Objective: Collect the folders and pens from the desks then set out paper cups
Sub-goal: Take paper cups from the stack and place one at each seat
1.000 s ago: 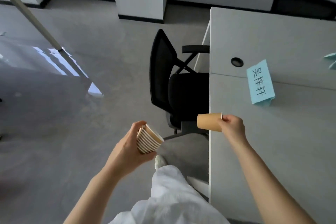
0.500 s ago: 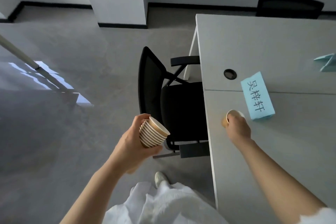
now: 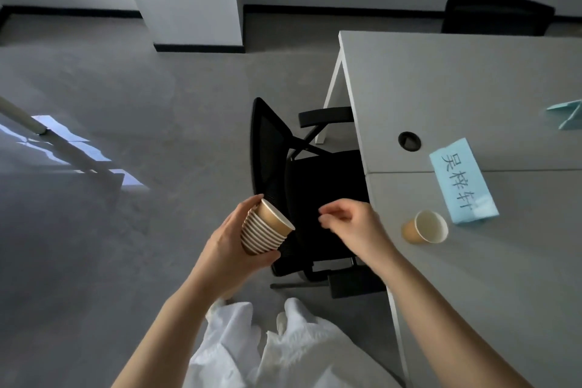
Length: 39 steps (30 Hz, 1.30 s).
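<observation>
— So where does the single brown paper cup with the white inside stand?

— Upright on the pale grey tabletop, near its left edge and just beside the lower end of the light blue paper name card with dark handwritten characters. Cup and card look apart, though only barely.

— And the other cups?

— A nested stack of brown paper cups with white rims sits in the left hand, tilted so the mouths face up and to the right. That grip is wrapped round the stack, fingertips at the top rim and thumb under the lower side.

— The right hand?

— It hovers off the tabletop's edge, over the black mesh office chair, between the stack and the lone cup. Its grip holds nothing; the fingers are loosely curled, thumb and forefinger close together.

— Anything else on the tabletop?

— A round black cable hole above the card, and a folded light blue paper piece at the far right edge of the view. A second black chair stands past the tabletop's far end. White trousers show at the bottom, above a grey floor.
</observation>
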Motion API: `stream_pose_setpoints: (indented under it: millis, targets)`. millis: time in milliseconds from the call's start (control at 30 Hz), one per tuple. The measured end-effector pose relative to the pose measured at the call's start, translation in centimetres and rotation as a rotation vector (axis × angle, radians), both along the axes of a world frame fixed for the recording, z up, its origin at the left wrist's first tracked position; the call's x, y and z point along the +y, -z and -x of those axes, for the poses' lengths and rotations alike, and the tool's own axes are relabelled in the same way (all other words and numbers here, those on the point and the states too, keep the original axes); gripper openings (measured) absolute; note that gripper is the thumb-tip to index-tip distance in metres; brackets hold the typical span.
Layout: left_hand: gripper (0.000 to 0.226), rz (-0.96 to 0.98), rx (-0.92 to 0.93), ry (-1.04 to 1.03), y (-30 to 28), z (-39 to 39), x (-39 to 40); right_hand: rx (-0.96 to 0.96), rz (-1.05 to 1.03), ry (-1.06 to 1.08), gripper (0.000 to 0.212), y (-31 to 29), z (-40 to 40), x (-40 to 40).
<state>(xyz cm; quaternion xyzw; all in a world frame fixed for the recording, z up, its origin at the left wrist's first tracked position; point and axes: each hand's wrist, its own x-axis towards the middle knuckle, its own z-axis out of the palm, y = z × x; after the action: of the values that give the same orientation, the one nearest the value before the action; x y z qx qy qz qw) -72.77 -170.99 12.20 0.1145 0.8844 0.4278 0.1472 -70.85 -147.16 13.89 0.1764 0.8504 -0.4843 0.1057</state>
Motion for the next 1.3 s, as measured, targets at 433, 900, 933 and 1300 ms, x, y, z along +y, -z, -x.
stream_pose_setpoints:
  millis: [433,900,933,1300]
  targets:
    - [0.096,0.063,-0.027,0.108,-0.7,13.4,-15.3,-0.004,0.171,-0.223,0.015,-1.5,13.4,-20.9]
    - [0.071,-0.009,-0.119,0.130,0.6,26.5,-20.1,0.023,0.188,-0.053,0.014,-0.3,25.5,-26.9]
    - [0.071,-0.002,-0.127,0.144,0.8,27.8,-19.7,0.026,0.193,-0.039,0.014,0.0,26.6,-26.4]
    - [0.074,0.050,-0.109,0.275,0.0,47.6,-11.7,0.079,0.254,-0.040,0.011,0.3,44.6,-17.8]
